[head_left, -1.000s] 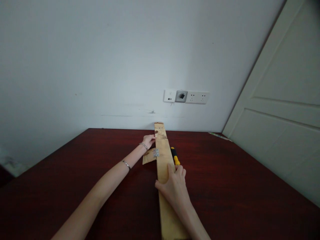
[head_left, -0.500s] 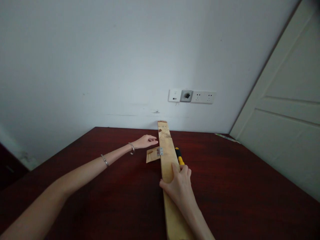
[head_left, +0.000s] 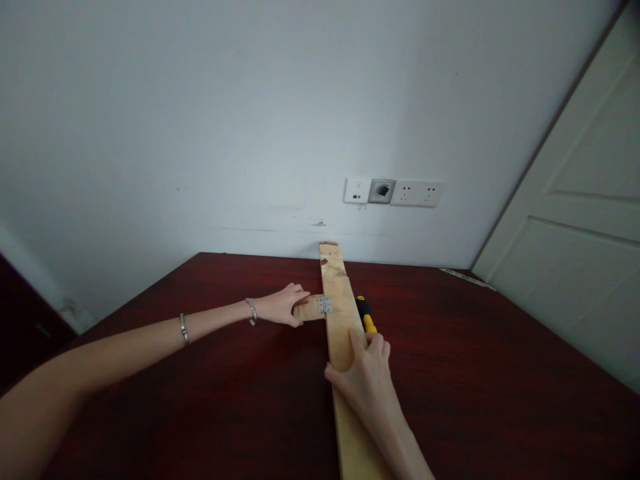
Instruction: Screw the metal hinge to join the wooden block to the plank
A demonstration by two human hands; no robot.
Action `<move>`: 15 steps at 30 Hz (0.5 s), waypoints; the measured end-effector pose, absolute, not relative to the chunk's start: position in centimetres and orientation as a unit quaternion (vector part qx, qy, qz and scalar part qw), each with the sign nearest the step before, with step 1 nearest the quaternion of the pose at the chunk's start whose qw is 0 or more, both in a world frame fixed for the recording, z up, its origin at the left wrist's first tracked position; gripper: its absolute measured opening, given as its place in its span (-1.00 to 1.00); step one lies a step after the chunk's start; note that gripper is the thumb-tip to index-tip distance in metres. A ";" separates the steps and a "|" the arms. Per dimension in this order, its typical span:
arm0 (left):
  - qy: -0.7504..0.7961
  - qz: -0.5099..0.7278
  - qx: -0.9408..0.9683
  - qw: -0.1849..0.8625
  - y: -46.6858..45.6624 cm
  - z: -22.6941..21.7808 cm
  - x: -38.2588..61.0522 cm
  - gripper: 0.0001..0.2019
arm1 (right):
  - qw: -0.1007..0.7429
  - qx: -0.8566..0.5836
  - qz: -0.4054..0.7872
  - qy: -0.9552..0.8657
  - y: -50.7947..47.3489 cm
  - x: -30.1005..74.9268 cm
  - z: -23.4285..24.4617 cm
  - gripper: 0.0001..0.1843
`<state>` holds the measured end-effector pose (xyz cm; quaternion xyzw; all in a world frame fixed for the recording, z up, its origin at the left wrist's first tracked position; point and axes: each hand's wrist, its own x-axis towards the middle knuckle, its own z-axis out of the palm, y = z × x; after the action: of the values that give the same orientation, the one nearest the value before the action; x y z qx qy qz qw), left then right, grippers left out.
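Observation:
A long wooden board (head_left: pixel 341 313) runs from the near edge of the view back to the wall. On its left edge a small metal hinge (head_left: pixel 325 305) joins it to a short wooden piece (head_left: pixel 311 308). My left hand (head_left: pixel 281 307) grips the outer end of that short piece, thumb in front and fingers behind. Across the board lies my right hand (head_left: pixel 364 373), closed on it with the thumb at the left edge and the fingers at the right. A yellow-and-black tool handle (head_left: pixel 366 315) shows just past those fingers; the rest of it is hidden.
The dark red table (head_left: pixel 225 393) meets a white wall (head_left: pixel 250 120) at the back. Wall sockets (head_left: pixel 415 193) sit above the table. To the right stands a white panelled door (head_left: pixel 575 233), with a thin flat strip (head_left: pixel 467 278) near the back right corner.
My left hand has come down onto the short wooden piece and taken hold of it. That piece now lies more level with the board. My right hand keeps its grip.

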<state>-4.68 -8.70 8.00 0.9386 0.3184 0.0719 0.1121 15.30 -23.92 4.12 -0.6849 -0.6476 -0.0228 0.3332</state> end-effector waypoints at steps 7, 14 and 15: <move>0.291 0.147 0.938 0.116 -8.8 12.5 -5.1 -0.29 | 0.332 -0.689 -0.005 -0.644 -24.2 15.1 4.6 -0.54; 0.254 0.280 0.901 0.211 -8.8 14.5 -0.7 -0.24 | 0.335 -0.684 -0.007 -0.648 -24.0 15.0 4.3 -0.55; 0.258 0.289 0.893 0.227 -8.7 14.3 0.0 -0.22 | 0.334 -0.684 -0.006 -0.649 -24.0 15.0 4.3 -0.54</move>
<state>0.02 -8.72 14.34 0.8934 0.2582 0.2895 0.2268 14.95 -24.03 4.25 -0.6839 -0.6488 -0.0061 0.3337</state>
